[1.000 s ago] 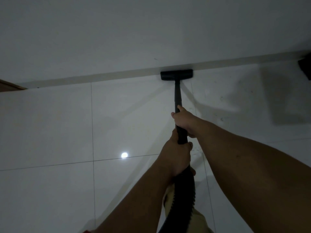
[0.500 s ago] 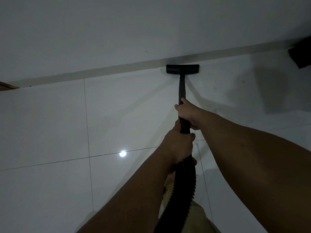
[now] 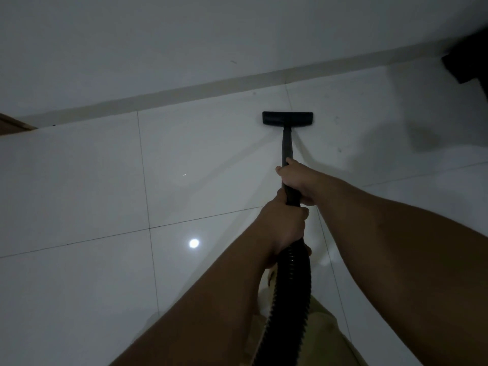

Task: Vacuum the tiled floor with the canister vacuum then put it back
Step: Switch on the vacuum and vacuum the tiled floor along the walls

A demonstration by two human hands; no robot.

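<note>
A black floor nozzle (image 3: 287, 119) rests flat on the white tiled floor (image 3: 84, 180), a short way out from the baseboard. Its dark wand (image 3: 287, 145) runs back toward me. My right hand (image 3: 298, 180) grips the wand farther forward. My left hand (image 3: 284, 228) grips it just behind, where the ribbed black hose (image 3: 290, 294) begins. The hose drops down past my legs. The canister itself is out of view.
A white wall with a pale baseboard (image 3: 184, 93) runs across the far side. A dark object (image 3: 467, 62) sits at the upper right corner. A wooden edge (image 3: 13, 125) shows at the far left. A ceiling light reflects on the tile (image 3: 194, 243).
The nozzle has been pulled back from the baseboard toward me. Both hands keep their grip and have come back with the wand.
</note>
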